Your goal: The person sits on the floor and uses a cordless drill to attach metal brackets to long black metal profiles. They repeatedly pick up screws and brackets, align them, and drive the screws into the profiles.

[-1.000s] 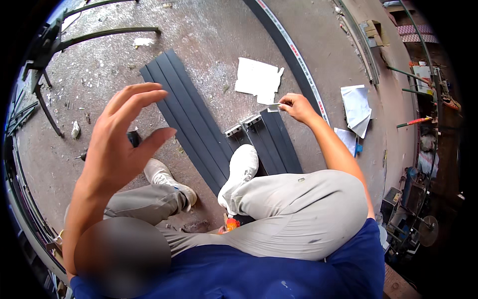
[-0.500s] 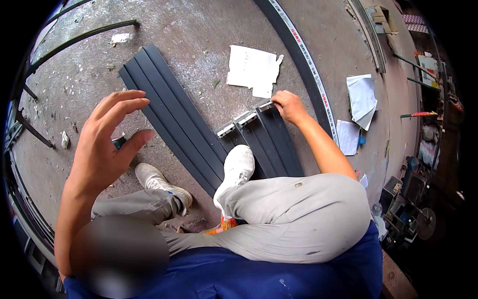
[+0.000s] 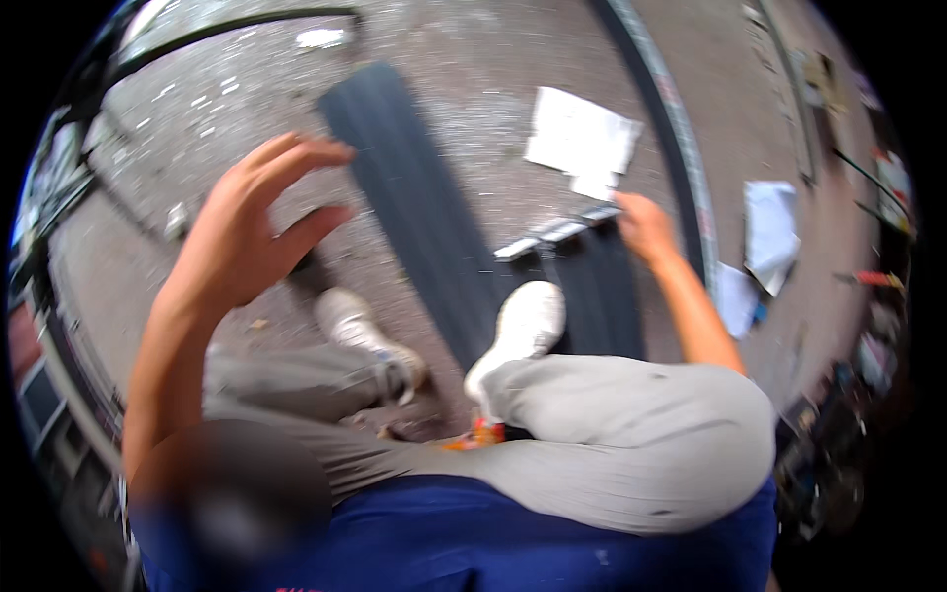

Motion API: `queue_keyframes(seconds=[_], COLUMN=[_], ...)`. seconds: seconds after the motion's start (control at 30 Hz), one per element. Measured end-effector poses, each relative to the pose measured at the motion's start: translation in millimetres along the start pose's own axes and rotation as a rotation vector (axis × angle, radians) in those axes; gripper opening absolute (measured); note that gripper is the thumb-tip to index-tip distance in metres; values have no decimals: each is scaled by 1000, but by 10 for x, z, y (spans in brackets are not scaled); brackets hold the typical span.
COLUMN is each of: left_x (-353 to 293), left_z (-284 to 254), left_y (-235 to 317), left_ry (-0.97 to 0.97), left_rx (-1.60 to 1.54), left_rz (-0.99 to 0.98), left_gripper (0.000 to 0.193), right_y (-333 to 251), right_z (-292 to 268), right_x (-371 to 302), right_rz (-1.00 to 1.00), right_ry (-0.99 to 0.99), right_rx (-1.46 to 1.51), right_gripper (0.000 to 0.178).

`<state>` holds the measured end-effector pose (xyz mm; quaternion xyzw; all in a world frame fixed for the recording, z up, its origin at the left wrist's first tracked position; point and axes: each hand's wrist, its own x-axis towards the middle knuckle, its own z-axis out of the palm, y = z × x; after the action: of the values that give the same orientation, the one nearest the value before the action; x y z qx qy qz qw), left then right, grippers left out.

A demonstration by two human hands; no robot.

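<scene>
My left hand [image 3: 261, 219] hovers over the floor at the left, with thumb and fingers apart and nothing between them. Near its fingertips lies a long dark grey ribbed panel [image 3: 414, 178] running from far left toward my feet. A shorter dark grey ribbed panel [image 3: 604, 296] lies to the right, with pale silvery pieces [image 3: 557, 233] along its far end. The far right corner of this shorter panel is pinched in my right hand [image 3: 646, 229]; motion blur hides the exact finger contact. My white shoe [image 3: 528, 321] rests on or against the panels.
White torn paper [image 3: 580, 133] lies beyond the panels. A long dark strip [image 3: 666, 113] with a pale printed edge curves along the right, beside more paper sheets [image 3: 769, 232]. Dark metal bars [image 3: 237, 22] stand at the far left. Machinery [image 3: 824, 444] crowds the lower right.
The whole view has swung, so floor, panels and hands appear farther right and blurred. My left hand stays open, and my right hand keeps to the shorter panel's corner.
</scene>
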<state>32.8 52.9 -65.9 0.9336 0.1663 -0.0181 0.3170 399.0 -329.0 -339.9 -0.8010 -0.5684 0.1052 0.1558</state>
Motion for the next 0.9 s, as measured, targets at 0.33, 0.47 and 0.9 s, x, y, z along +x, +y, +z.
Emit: queue_keyframes(seconds=[0.33, 0.47, 0.9], left_x=[-925, -1220, -1516], left_z=[1, 137, 365], left_y=[-1295, -1500, -1709], left_ry=[-437, -607, -294], left_rx=[308, 96, 342], left_rz=[-693, -770, -461], left_gripper=[97, 100, 62], right_y=[-693, -1062, -2080], right_z=[-586, -771, -2084], right_x=[307, 482, 515], right_rz=[138, 26, -353], right_ry=[96, 124, 63], right_rx=[154, 226, -8], right_gripper=[33, 30, 24])
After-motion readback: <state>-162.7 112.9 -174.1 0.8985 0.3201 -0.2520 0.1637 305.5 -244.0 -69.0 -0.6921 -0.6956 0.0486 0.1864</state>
